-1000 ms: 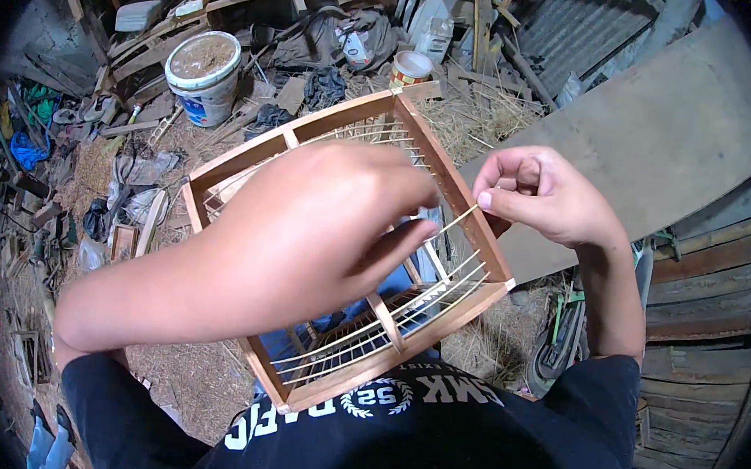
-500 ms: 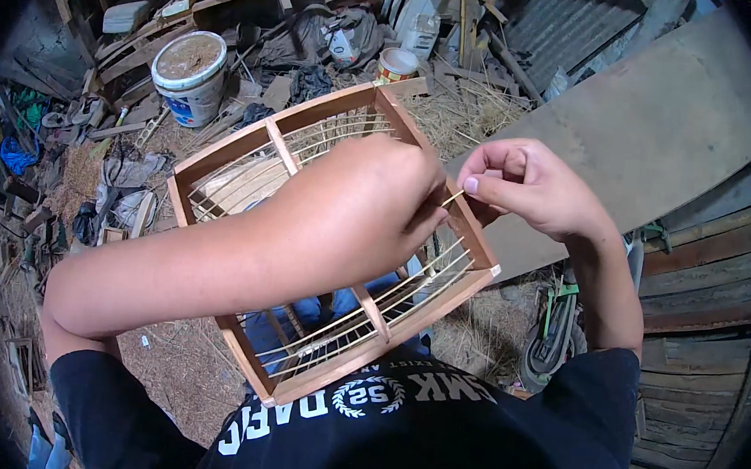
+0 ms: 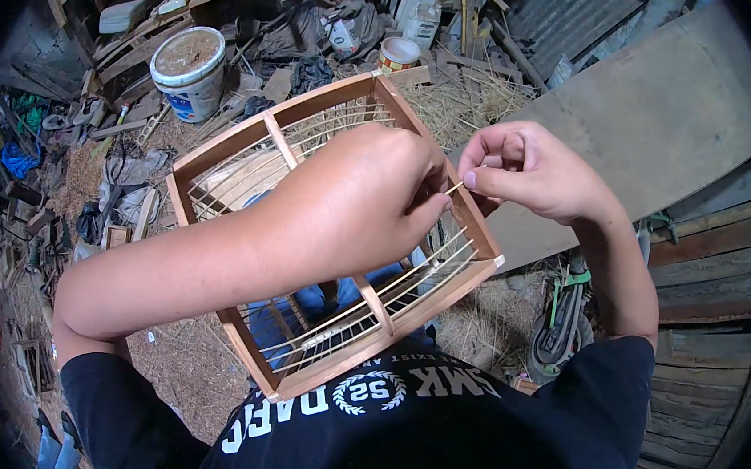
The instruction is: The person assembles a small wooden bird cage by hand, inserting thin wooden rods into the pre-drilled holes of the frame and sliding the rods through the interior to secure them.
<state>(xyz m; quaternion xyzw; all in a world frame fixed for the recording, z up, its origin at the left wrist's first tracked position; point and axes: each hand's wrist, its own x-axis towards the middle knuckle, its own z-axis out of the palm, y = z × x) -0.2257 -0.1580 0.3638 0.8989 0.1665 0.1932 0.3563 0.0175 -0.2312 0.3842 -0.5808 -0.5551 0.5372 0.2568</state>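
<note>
While the left hand (image 3: 356,197) lay curled over the wooden cage frame (image 3: 331,231), right hand (image 3: 524,172) fingers pinched a thin bamboo stick (image 3: 454,188) at the frame's right rail.

Square wooden cage frame (image 3: 470,229) w/ thin bamboo stick (image 3: 454,188), tilted

1. The left hand (image 3: 352,201) covers the middle of the wooden cage frame (image 3: 222,145), hiding the bars beneath it.
2. The thin stick (image 3: 454,188) shows only as a short stretch between the two hands; its ends vanish under the fingers.
3. The right hand (image 3: 533,172) curls inward, so its fingertips' grip is partly concealed.
4. The white bucket (image 3: 189,71) holds brownish contents too small to identify.
5. Clutter on the floor (image 3: 67,181) blurs toward the dark rim.
</note>
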